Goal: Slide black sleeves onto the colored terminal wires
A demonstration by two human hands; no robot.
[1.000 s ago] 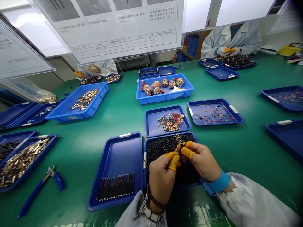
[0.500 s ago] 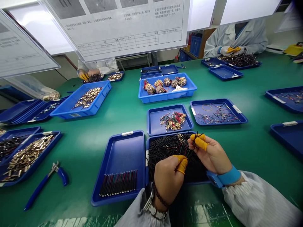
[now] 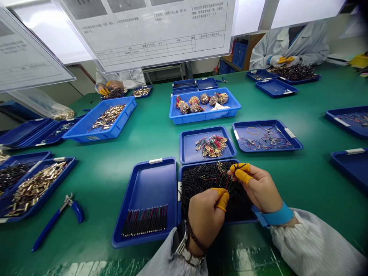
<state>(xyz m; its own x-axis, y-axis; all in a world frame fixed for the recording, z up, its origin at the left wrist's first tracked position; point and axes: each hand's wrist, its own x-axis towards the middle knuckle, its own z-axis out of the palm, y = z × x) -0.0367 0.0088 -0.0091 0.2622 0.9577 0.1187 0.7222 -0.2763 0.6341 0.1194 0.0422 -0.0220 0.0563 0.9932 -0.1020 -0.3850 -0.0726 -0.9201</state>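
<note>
My left hand (image 3: 207,214) wears yellow finger cots and pinches a thin wire piece over a tray of black tubes (image 3: 195,182). Up and to the right, my right hand (image 3: 258,188) has its yellow-cotted thumb and finger closed on small black tubes (image 3: 236,167). Thin red and green wires show between the two hands. Left of the tube tray, a blue tray (image 3: 152,180) holds a neat row of black-sleeved wires (image 3: 145,221). Behind the tubes, another tray (image 3: 186,147) carries a fanned heap of coloured wires with gold ends (image 3: 212,146).
Blue-handled cutters (image 3: 56,222) lie at the left, near trays of metal parts (image 3: 37,188). Bundled wires fill a light blue bin (image 3: 205,115) behind. A wire tray (image 3: 267,148) is at the right. Hanging sheets (image 3: 149,38) cross the top; two people work across the table.
The view has shifted slightly. My right thumb and finger have changed position a little around the black tubes; my left hand keeps its pinch.
</note>
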